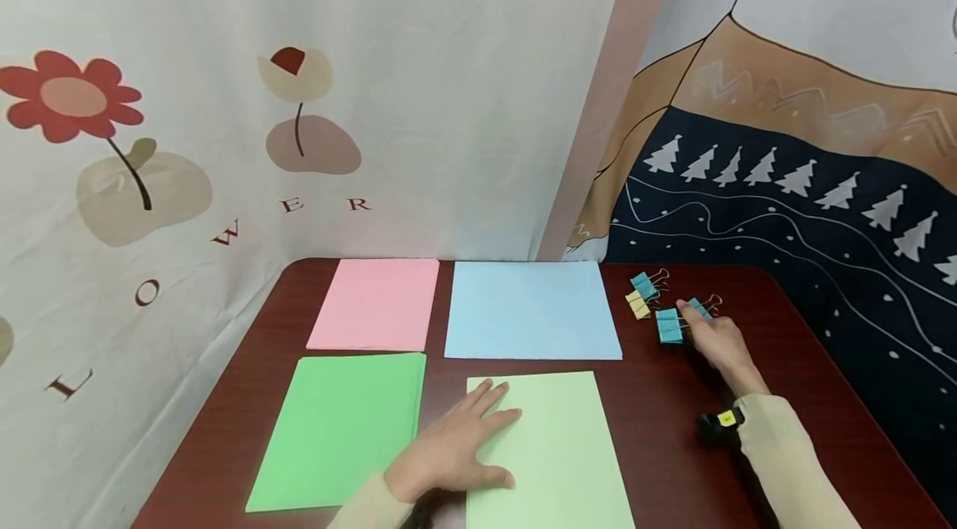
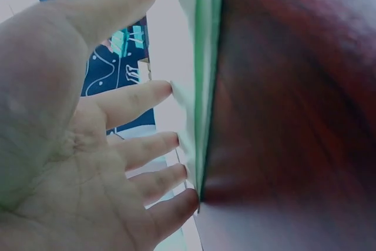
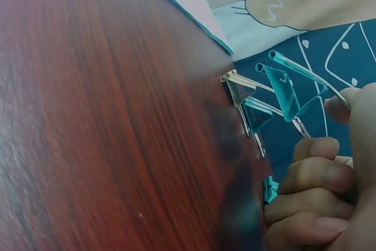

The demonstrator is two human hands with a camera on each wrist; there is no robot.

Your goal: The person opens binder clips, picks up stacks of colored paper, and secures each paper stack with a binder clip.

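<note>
One teal clip (image 1: 701, 309) lies handles rightward

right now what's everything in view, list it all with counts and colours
table: 1, dark red-brown wood grain, under everything
pink paper: 1 stack, far left
blue paper: 1 stack, far middle
green paper: 1 stack, near left
pale green paper: 1 stack, near middle, under the left hand
binder clips: about 4, three teal and one yellow, far right of the table
printed cloth backdrops: 2, white with flowers at left, dark blue with trees at right
left hand: 1, flat on the pale green paper
right hand: 1, fingers curled at a teal clip; wrist camera below it
</note>
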